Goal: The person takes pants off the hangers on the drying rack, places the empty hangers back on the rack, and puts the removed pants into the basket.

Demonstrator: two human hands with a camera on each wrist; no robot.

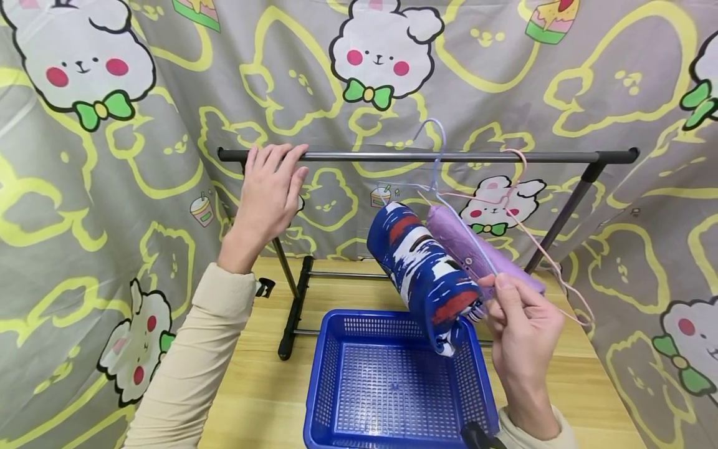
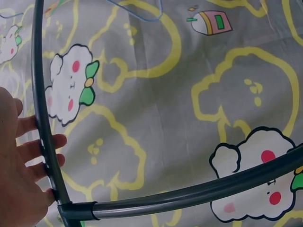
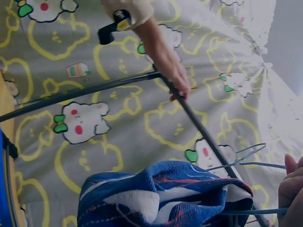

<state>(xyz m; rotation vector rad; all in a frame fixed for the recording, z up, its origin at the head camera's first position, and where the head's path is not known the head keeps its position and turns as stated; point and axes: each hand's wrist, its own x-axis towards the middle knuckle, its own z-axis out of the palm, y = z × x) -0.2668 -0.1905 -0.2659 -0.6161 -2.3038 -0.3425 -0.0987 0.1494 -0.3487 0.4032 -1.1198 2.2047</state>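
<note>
In the head view my left hand (image 1: 272, 193) rests over the left end of the rack's top rail (image 1: 348, 156); its fingers (image 2: 31, 149) curl round the bar in the left wrist view. My right hand (image 1: 524, 324) pinches the lower side of a light blue hanger (image 1: 465, 227), whose hook reaches above the rail. A folded blue, white and red patterned cloth (image 1: 417, 255) hangs from this hanger, tilted, its lower end over a basket. Right behind it is a purple cloth (image 1: 457, 234), beside a pink hanger (image 1: 533, 234) with its hook at the rail.
A blue perforated plastic basket (image 1: 314, 380) stands on the wooden table (image 1: 247, 374) in front of the rack. The rack's left foot (image 1: 296, 312) lies behind the basket's left side. A cartoon-print curtain (image 1: 314, 81) surrounds the table at the back and sides.
</note>
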